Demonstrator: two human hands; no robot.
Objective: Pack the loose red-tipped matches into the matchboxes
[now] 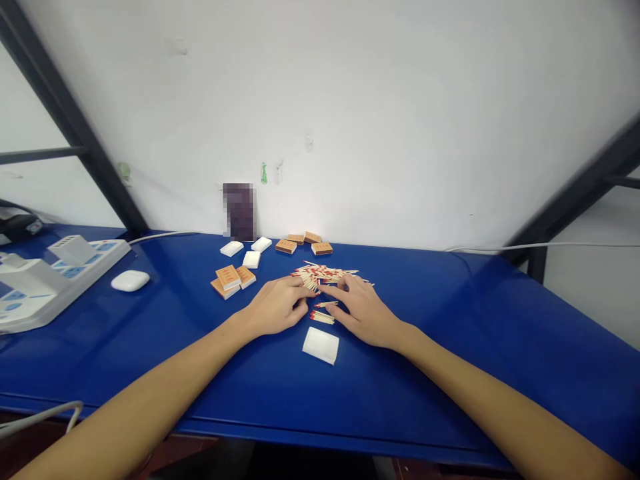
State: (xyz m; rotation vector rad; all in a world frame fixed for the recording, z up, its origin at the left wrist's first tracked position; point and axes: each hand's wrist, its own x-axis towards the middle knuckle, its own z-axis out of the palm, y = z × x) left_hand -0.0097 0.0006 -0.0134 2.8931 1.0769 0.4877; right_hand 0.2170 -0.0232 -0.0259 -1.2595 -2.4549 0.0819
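A pile of red-tipped matches lies on the blue table. My left hand rests palm down at the pile's near left, fingertips pinched together on a few matches. My right hand lies palm down at the pile's near right, fingers stretched flat over loose matches. Just in front of both hands sits a white matchbox tray.
Orange matchbox sleeves lie to the left, more orange sleeves at the back by the wall, with white trays between. A white earbud case and a white power strip lie far left. Dark frame bars flank the table.
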